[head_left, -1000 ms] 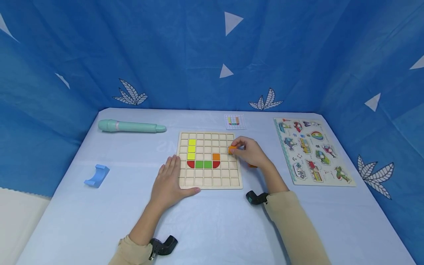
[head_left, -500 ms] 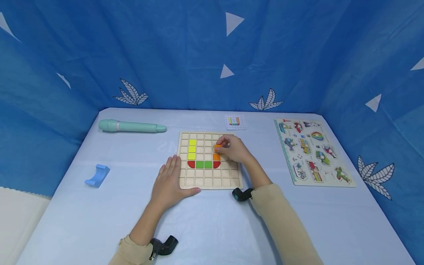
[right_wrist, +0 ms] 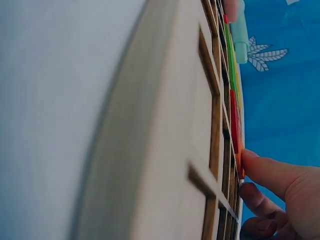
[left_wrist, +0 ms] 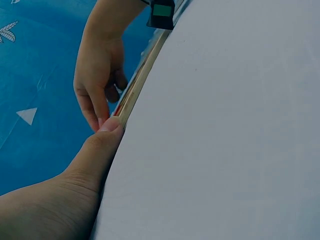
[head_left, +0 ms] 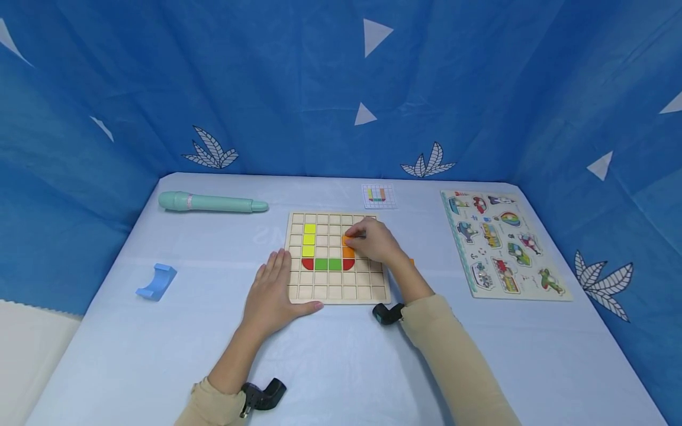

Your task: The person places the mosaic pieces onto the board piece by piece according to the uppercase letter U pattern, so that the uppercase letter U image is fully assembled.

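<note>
A wooden grid board [head_left: 330, 290] lies mid-table. Set in its cells are several yellow square tiles [head_left: 309, 239], red curved corner tiles [head_left: 308, 264], green tiles [head_left: 327, 264] and orange square tiles [head_left: 348, 252], together forming a U. My right hand [head_left: 375, 239] reaches over the board's right side, its thumb and fingertips at the upper orange tile [head_left: 346, 241], which sits in the cell above the lower one. In the right wrist view the thumb [right_wrist: 265, 167] touches orange. My left hand [head_left: 272, 296] lies along the board's left edge, fingers straight, thumb at the front corner.
Behind the board is a small pattern card [head_left: 379, 196]. A picture puzzle board [head_left: 506, 245] lies at right, a mint-green microphone-like stick [head_left: 213, 203] at back left, a blue curved holder [head_left: 156, 283] at left. Another orange piece [head_left: 412, 261] shows beside the right wrist.
The right hand has carried an orange tile leftward from the board's right edge to the cell above the other orange tile, and lowered it there. My left hand has stayed put.
</note>
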{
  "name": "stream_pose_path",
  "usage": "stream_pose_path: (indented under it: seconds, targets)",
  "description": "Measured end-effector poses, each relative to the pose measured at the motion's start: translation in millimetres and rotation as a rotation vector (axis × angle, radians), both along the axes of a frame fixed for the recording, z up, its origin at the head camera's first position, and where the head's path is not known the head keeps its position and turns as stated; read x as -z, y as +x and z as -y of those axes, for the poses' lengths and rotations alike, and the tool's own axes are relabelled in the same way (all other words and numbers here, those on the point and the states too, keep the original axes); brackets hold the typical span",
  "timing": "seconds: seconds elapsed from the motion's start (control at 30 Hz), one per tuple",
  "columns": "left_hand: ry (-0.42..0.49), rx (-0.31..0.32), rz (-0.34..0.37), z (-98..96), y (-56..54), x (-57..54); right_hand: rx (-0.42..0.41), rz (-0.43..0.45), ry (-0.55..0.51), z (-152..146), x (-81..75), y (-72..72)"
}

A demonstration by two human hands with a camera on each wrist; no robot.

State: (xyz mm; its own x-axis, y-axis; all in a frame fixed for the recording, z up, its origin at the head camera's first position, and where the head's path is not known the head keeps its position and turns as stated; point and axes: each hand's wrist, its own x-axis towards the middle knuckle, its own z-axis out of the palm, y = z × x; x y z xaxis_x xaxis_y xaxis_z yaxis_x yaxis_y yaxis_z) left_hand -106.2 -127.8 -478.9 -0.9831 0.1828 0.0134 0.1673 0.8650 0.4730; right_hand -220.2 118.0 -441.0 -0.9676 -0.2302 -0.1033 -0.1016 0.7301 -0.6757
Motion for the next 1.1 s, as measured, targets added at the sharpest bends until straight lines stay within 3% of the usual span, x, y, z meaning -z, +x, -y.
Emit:
stream_pose_path:
  seconds: [0.43, 0.7, 1.1]
  targets:
    - [-0.002, -0.002, -0.002, -0.6, -1.0, 2.6, -0.046, -0.002, -0.091, -20, -4.2, 10.0]
    - [-0.005, -0.001, 0.002, -1.0, -0.7, 2.4, -0.009, -0.004, -0.062, -43, -12.1, 22.4]
    - [-0.003, -0.011, 0.003, -1.3, -1.0, 4.8, 0.067, -0.01, -0.019, -93, -10.4, 38.0]
